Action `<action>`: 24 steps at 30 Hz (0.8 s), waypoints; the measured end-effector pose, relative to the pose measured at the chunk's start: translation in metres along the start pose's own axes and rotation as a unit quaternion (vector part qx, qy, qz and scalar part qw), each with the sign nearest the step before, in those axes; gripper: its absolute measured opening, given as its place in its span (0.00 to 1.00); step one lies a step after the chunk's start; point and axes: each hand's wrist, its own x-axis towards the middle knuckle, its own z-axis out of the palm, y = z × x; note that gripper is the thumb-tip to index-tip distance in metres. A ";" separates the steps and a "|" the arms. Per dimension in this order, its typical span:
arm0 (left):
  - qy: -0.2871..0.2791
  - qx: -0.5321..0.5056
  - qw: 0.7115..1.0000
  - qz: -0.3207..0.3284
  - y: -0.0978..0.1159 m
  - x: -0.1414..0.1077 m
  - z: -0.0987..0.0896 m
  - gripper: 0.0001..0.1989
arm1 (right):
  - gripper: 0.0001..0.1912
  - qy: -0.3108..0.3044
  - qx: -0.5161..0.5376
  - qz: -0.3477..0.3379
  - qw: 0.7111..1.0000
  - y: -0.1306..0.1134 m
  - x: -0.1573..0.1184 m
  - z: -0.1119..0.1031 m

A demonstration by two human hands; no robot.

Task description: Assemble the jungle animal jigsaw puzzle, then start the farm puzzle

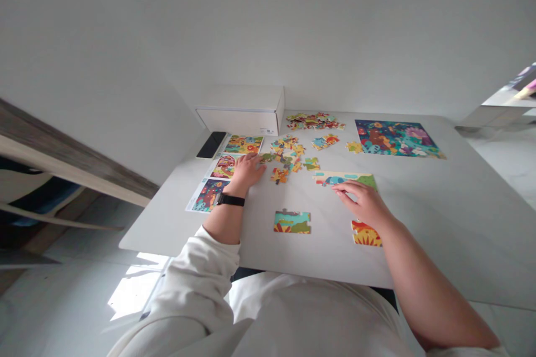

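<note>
Evidently thin, stiff card, the joined strip (pixel 367 178) lies flat near the middle of the worktop (pixel 326 256), with the right hand (pixel 363 198) at its near edge. That hand's grip is drawn in, thumb and fingertips close together; whether a piece sits between them cannot be told. The left hand (pixel 248 172) rests with its grip loosely spread, fingertips beside the loose pieces (pixel 288 150) and the picture sheet (pixel 205 195) under or just beside its wrist.

Each piece looks very light and firm, easily nudged by a sleeve or a passing finger. A single one is best taken by opposite edges between thumb and forefinger, since the knobs could bend or fray if pinched hard. The near-left block (pixel 293 223) and the near-right block (pixel 367 234) probably hold together only by their knobs, so lifting by one corner could part them; sliding them flat, with fingers spread over the seams, seems safer. Their printed faces may be slightly slippery, which makes the cut edges the surer hold.
</note>
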 end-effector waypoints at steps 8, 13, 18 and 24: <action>0.025 -0.019 0.999 0.023 0.001 -0.001 0.000 0.11 | 0.12 -0.007 -0.001 0.017 1.000 0.002 -0.001 0.002; 0.026 -0.042 0.999 -0.005 0.006 0.001 -0.001 0.13 | 0.12 -0.007 -0.002 0.032 0.999 0.001 -0.001 0.002; 0.048 -0.094 0.994 -0.005 0.011 -0.001 -0.005 0.22 | 0.12 -0.001 -0.007 0.031 0.999 0.002 0.000 0.001; 0.068 -0.149 0.987 -0.006 0.010 -0.003 -0.005 0.24 | 0.11 0.000 -0.007 0.026 1.000 0.003 0.000 0.001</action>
